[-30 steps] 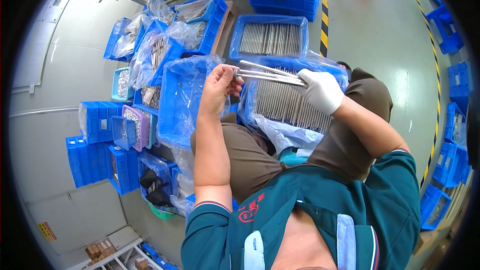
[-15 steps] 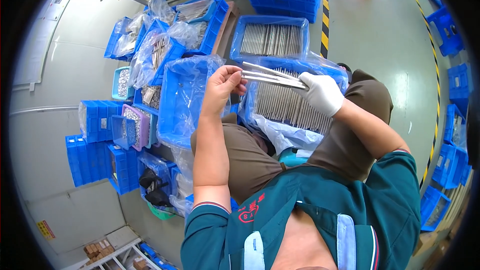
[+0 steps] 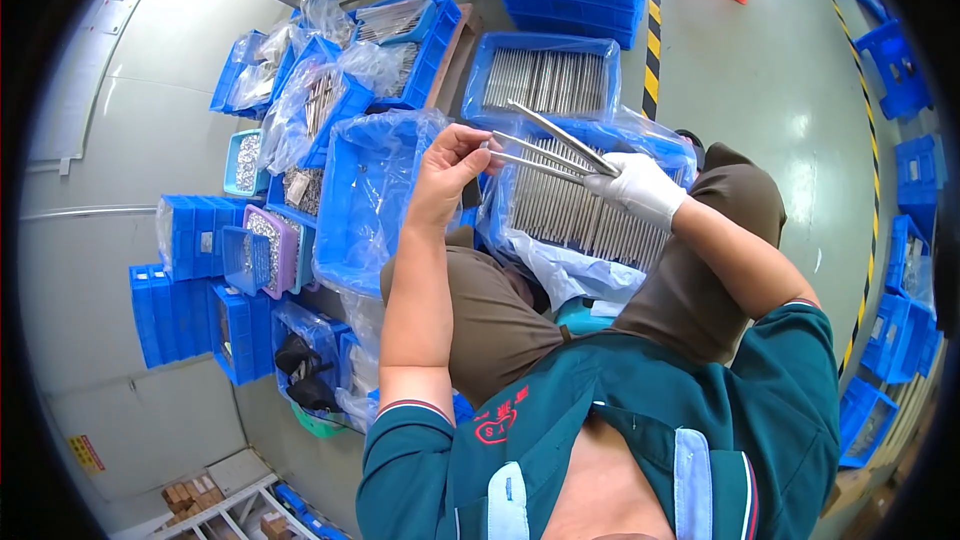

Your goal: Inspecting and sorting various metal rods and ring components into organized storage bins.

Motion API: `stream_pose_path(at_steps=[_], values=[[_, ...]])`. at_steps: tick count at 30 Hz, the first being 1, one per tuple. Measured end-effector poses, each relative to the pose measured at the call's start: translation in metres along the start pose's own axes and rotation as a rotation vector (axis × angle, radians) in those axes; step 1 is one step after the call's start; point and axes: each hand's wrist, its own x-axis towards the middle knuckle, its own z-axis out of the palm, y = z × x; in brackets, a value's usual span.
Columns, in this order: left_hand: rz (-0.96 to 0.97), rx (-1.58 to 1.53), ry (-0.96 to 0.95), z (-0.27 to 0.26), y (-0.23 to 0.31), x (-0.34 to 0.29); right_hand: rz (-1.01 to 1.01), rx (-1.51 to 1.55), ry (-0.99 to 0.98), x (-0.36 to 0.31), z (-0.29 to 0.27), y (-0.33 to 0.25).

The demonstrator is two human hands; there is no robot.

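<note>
A gloved right hand (image 3: 635, 188) grasps fanned metal rods (image 3: 560, 136); at their left ends, the left hand's (image 3: 448, 172) grip is unclear. Steady splaying should keep tips reachable.

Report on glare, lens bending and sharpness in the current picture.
Head view: pale glare on the floor at right; head view: the striped floor line bows toward the dark rim; head view: metal rods in the gloved right hand have distinct outlines, though fine surface detail is too small to judge.
</note>
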Motion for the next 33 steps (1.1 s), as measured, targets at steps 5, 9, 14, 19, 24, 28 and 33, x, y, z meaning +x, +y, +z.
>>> stream_pose_path(at_steps=[5, 9, 14, 19, 24, 28, 33], values=[[-0.209, 0.066, 0.052, -0.001, -0.004, 0.000, -0.573, -0.670, 0.387, -0.010, 0.001, 0.005], [-0.234, 0.067, 0.049, 0.003, -0.007, 0.001, -0.588, -0.726, 0.395, -0.007, 0.002, 0.012], [0.001, 0.050, 0.024, 0.011, -0.006, 0.001, -0.007, 0.027, -0.020, 0.000, 0.001, 0.005], [0.087, 0.041, 0.014, 0.011, -0.007, 0.001, 0.000, 0.133, -0.164, -0.001, 0.000, 0.005], [-0.215, 0.168, 0.128, 0.010, -0.010, 0.003, -0.545, -0.665, 0.348, -0.004, 0.005, 0.009], [-0.270, 0.137, 0.118, 0.010, -0.015, 0.004, -0.503, -0.610, 0.337, 0.000, 0.007, 0.014], [-0.083, 0.099, 0.083, 0.010, -0.010, 0.006, 0.027, 0.067, -0.051, 0.009, 0.006, 0.008]])
